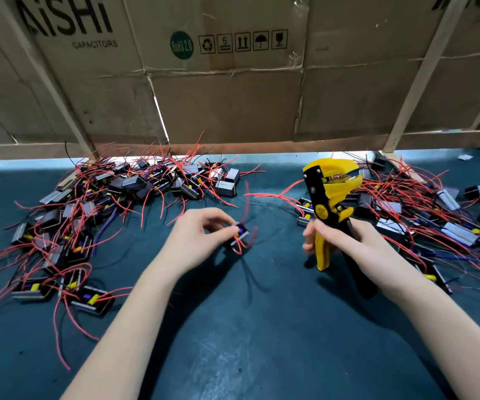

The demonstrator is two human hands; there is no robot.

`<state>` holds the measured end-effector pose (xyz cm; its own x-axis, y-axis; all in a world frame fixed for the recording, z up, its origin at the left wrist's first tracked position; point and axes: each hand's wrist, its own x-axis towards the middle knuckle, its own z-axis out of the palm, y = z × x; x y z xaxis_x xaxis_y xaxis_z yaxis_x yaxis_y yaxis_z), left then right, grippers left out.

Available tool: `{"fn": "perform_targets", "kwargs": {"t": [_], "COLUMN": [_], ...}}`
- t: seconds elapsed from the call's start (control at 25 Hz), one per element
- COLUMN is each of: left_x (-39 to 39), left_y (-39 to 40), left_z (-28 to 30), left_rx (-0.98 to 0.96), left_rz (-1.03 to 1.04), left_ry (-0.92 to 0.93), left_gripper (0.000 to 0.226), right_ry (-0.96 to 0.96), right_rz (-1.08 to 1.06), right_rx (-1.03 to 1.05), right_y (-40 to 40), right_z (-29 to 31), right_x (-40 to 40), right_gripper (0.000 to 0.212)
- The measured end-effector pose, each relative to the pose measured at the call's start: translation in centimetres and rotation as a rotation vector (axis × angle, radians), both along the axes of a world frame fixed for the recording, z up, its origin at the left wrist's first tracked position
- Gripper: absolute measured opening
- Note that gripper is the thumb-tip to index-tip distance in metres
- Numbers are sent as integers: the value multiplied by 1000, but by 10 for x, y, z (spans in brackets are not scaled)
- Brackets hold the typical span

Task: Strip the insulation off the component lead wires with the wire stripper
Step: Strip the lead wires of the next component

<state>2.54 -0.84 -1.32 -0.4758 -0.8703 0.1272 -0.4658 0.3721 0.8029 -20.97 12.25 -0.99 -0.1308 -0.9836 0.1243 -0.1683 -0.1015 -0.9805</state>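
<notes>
1. Head view: the left hand (196,230) pinches a small black component (239,236) between thumb and fingertips, just above the dark green table (261,327), near its middle.
2. The component's red lead wires (243,217) curl up and around it; they are blurred, so whether their ends are bare cannot be told.
3. The right hand (345,241) grips the yellow and black wire stripper (326,203) by its handles, head up, tilted slightly left, and apart from the held component.
4. A heap of like components with red wires (111,203) lies at the left of the table, and a second heap (435,215) at the right, behind the stripper.
5. Flattened cardboard boxes (233,82) stand as a wall along the far edge.
</notes>
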Motion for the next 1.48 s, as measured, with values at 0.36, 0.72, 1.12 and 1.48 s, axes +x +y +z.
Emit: {"fn": "perform_targets", "kwargs": {"t": [0.36, 0.72, 1.12, 1.48], "left_x": [-10, -33, -32, -33], "left_y": [3, 14, 25, 26], "left_z": [-5, -19, -12, -11], "left_rx": [-94, 33, 144, 222], "left_rz": [-68, -44, -413, -409], "left_ry": [74, 198, 228, 191], "left_gripper": [20, 7, 24, 25], "right_ry": [46, 698, 1228, 1324], "right_rz": [-79, -606, -753, -676], "right_rx": [84, 30, 106, -32], "right_y": [0, -2, -11, -13], "right_z": [-3, -8, -24, -23], "right_x": [7, -10, -19, -11], "right_gripper": [60, 42, 61, 54]}}
